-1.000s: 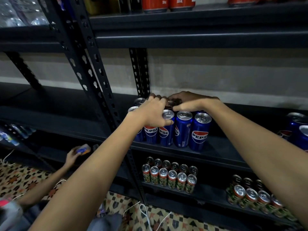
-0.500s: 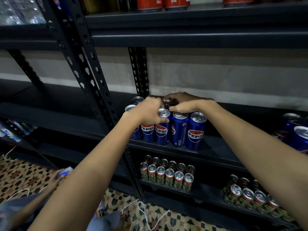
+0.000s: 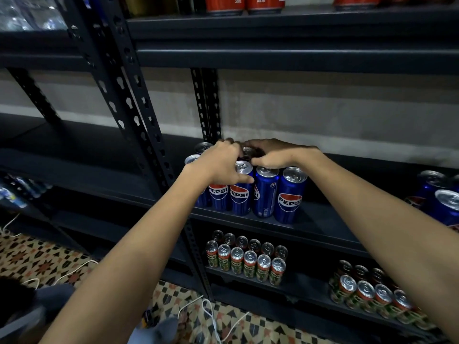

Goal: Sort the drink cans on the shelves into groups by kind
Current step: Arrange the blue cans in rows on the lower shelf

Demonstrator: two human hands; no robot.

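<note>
Dark metal shelves (image 3: 285, 55) stand vs a grey wall (image 3: 323, 115), w/ a patterned tile floor (image 3: 44, 259) below and white cords (image 3: 223, 326) lying on it.

On the middle shelf (image 3: 318, 219) sits a bunch of tall blue Pepsi cans (image 3: 289, 194), standing up and packed close, touching each other. Both arms reach in over them. The left hand (image 3: 221, 165) sits on top of the left cans, fingers bent down round the can tops, thumb lying on the front of one blue can (image 3: 239, 192). The right hand (image 3: 273, 152) lies over the back cans w/ fingers curled down on a can top (image 3: 248, 151) behind the front row. The fingertips of both hands almost meet there. Can't tell which exact can each hand has hold of.

More blue cans (image 3: 444, 202) stand at the far right of the same shelf, well apart from the bunch.

One shelf down are 2 groups of small green and red cans (image 3: 248, 261), in neat rows, and more of them (image 3: 367, 294) to the right. Up top are red cans (image 3: 246, 3), cut off by the edge.
</note>
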